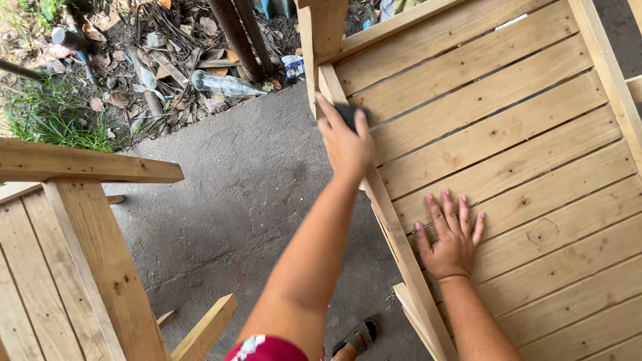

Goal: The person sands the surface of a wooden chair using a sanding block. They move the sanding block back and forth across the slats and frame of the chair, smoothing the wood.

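My left hand (344,144) reaches forward and presses a small dark sanding pad (350,113) against the left side rail (391,220) of a slatted wooden piece (508,134), close to its upright post (321,30). My right hand (449,235) lies flat, palm down with fingers spread, on the pale slats nearer to me. It holds nothing.
Another wooden frame (80,220) stands at the lower left, over a grey concrete floor (247,194). Beyond the floor lie a clear plastic bottle (224,84), sticks, dry leaves and grass (47,117). A sandalled foot (354,337) shows at the bottom.
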